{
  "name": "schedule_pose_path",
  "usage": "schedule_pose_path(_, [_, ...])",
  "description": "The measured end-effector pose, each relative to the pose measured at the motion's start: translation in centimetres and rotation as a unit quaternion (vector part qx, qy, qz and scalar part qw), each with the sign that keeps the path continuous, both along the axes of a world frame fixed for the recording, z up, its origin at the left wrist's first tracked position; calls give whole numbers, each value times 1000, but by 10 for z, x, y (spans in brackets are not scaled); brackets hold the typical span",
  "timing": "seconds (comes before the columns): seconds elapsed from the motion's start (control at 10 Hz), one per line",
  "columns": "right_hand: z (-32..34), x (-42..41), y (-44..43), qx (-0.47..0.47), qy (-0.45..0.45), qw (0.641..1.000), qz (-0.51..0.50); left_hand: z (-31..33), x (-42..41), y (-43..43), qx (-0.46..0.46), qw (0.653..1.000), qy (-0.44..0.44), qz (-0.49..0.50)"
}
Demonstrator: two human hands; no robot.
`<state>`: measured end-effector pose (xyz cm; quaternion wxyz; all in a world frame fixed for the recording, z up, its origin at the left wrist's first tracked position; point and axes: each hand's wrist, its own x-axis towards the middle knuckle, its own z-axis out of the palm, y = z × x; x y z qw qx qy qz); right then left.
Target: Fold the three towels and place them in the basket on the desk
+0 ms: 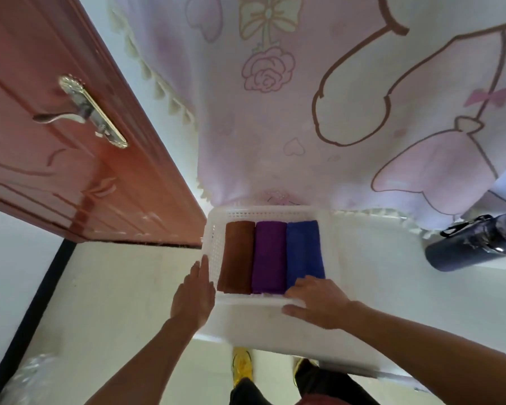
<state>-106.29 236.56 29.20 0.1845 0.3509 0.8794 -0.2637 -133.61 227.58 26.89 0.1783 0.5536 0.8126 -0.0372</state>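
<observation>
Three towels folded, side by side in basket (275, 213) on desk (377, 273): brown towel (236, 255), purple towel (268, 255), blue towel (303, 249); task looks done. Left hand (192, 296) flat, fingers straight along basket's left wall; right hand (319, 305) draped over near rim, fingers on blue towel, thumb outside; whether it grips rim, cannot tell. Towels soft, light, floppy; take by folded edge. Basket light, stiff, probably slides; hold by rims.

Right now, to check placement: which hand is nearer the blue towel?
Right. The right hand is at the near end of the blue towel; the left hand flanks the basket on its left.
</observation>
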Motion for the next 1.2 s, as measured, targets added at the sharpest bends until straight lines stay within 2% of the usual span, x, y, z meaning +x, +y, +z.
schedule_pose_path(0.1, [-4,3,-21,48,-1,997,-58,0,0,7,-10,1000,-6,-14])
schedule_pose_path(0.3, [-8,9,-36,102,16,980,-173,10,-7,30,-42,992,-45,-114])
schedule_pose_path(0.4, [-9,6,-26,98,-14,970,-220,14,-11,47,-76,984,-80,-138])
schedule_pose_path(0.6, [0,-3,-10,69,-32,965,-253,22,-12,72,-104,978,-50,-173])
schedule_pose_path(0.7, [1,-1,-8,55,-33,964,-257,20,-10,69,-101,979,-57,-166])
schedule_pose_path(0.8, [2,-1,-7,31,-35,960,-276,18,-11,66,-61,984,-46,-162])
schedule_pose_path(0.9, [28,-9,1,26,-15,961,-277,23,-4,65,-27,984,-4,-176])
schedule_pose_path(1.0, [89,-21,16,86,127,942,-298,28,2,66,-8,980,40,-193])
schedule_pose_path(1.1, [180,-31,23,157,360,859,-328,24,5,66,41,966,81,-241])
schedule_pose_path(1.2, [275,-30,12,213,566,737,-301,16,17,63,48,954,43,-294])
